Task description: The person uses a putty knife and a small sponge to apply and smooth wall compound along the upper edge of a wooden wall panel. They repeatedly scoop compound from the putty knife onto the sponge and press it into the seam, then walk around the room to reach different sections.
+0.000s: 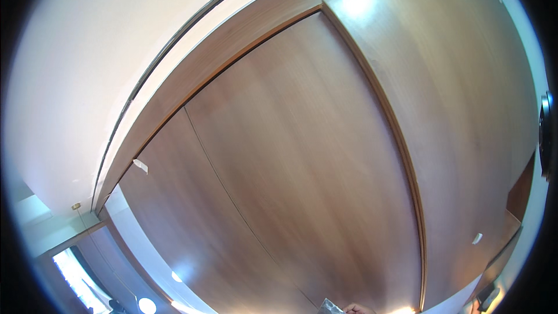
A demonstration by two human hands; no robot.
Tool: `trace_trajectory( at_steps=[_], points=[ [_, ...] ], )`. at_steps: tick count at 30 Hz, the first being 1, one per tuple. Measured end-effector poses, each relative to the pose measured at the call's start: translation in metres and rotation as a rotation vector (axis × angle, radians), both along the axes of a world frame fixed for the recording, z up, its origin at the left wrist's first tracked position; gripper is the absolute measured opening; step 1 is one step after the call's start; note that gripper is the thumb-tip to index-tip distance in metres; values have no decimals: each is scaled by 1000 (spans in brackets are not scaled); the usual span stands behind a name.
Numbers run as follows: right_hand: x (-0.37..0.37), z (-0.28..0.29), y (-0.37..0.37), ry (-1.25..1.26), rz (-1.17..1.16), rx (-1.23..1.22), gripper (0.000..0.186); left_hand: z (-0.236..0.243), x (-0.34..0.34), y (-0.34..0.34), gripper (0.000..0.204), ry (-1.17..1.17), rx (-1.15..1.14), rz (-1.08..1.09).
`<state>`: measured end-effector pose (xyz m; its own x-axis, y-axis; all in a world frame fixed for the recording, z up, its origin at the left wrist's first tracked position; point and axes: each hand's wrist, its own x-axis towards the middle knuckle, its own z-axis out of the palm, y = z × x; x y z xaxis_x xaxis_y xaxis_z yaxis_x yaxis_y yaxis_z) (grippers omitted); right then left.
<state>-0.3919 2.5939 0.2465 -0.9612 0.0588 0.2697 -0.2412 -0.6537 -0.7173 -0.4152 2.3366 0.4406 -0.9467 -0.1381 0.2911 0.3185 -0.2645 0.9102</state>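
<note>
Wall panels (302, 157) fill the middle, with the ceiling (87, 70) to their left. A hand (358, 309) shows at the bottom edge, touching a packet (330, 307) just left of it.

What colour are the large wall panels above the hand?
The wall panels are reddish-brown wood with fine grain, seen best in the head view.

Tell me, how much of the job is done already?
Nothing looks finished: the view is mostly big brown wooden panels and pale ceiling. In hand: just the top of one hand, probably the right, peeks in at the bottom edge beside a grey crinkly thing; whether it grips it is hidden. What is left does not show here.
</note>
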Motion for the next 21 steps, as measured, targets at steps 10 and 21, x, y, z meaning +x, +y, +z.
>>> trace_trajectory(
  at_steps=[10,21],
  points=[
    [21,48,-37,278,-99,-241,73,-8,-2,-32,43,-63,73,-249],
    [2,63,-161,37,92,-201,56,-31,-13,-91,43,-262,200,-564]
  ],
)
